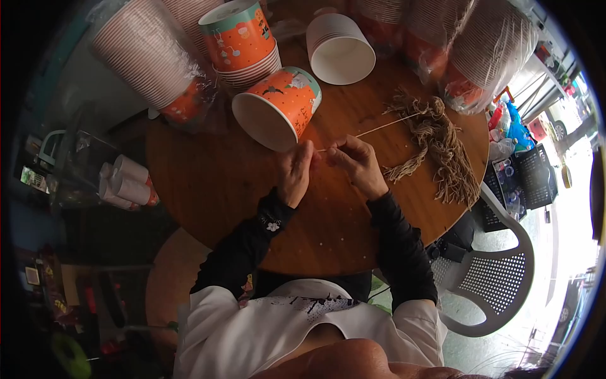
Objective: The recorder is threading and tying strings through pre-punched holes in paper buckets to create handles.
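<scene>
A thin pale cord [379,128] is pinched near its end between the pressed-together fingertips of the left hand [294,172] and the right hand [357,164], just above the round wooden table [208,183]. The cord is judged light, limp and a little slippery, so it is best taken close to its end, where it can be kept taut. From the hands it is stretched to the far right into a loose bundle of brown twine [442,148], soft and easily tangled. Just beyond the left hand an orange paper bucket [281,104] is laid on its side; it looks light and easily dented. Farther off, stacked buckets [243,44] are stood.
</scene>
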### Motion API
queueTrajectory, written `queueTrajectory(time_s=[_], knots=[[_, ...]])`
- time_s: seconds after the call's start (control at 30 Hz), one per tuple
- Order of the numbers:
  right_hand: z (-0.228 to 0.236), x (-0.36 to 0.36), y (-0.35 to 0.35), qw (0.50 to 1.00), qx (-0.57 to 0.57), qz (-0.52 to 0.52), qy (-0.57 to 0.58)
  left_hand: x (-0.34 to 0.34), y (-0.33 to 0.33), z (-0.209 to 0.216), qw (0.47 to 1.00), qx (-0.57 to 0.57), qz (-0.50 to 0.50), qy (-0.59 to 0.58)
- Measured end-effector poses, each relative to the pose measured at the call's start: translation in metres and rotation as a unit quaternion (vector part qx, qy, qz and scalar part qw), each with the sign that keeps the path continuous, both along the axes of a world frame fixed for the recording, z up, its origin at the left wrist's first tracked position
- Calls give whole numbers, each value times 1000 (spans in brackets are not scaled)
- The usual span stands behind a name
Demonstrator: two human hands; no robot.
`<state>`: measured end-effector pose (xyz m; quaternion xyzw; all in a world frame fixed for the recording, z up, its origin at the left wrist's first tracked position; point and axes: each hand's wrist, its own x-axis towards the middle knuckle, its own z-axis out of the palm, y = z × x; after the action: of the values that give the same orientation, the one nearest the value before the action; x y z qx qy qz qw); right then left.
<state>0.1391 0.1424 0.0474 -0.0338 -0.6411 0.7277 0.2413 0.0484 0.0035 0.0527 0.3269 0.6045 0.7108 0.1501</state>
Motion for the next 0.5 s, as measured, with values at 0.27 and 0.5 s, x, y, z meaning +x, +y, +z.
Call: queueTrajectory(time_s=[0.27,0.5], knots=[[14,3,-9,983,161,-44,-82,-17,-1,-22,982,-38,47,176],[13,2,-12,979,163,-57,-111,-15,-6,-12,963,-60,62,256]])
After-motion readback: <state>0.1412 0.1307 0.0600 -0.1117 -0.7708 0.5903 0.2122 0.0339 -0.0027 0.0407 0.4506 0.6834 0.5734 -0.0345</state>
